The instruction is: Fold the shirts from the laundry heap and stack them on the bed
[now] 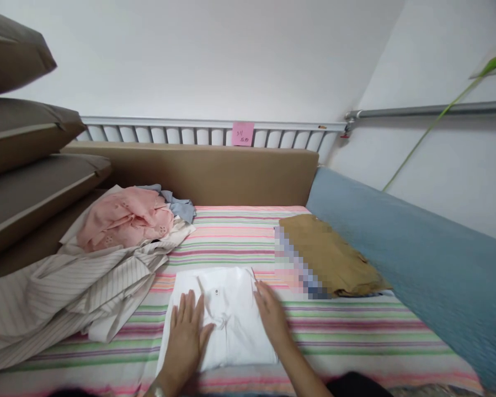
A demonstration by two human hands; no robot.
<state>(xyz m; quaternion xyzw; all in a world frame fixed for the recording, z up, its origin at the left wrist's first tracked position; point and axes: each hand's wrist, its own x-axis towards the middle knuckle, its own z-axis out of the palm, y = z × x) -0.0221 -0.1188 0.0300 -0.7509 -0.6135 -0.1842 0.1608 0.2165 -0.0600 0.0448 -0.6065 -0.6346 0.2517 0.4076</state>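
A white shirt point(239, 325) lies folded into a rough rectangle on the striped sheet, its collar end away from me and its button front facing up. My left hand point(186, 333) rests flat on the shirt's left part, fingers spread and pointing away from me. Along the right edge of the shirt lies my right hand point(271, 311), fingers stretched out and touching the fabric. Neither hand grips anything.
To the left is a loose heap with a pink garment point(126, 218) and a striped garment point(86, 281). At the right lies a folded stack topped by a brown garment point(334, 256). Stacked cushions point(32, 193), a brown backboard point(214, 173) and a blue side panel point(388, 248) border the striped sheet point(355, 331).
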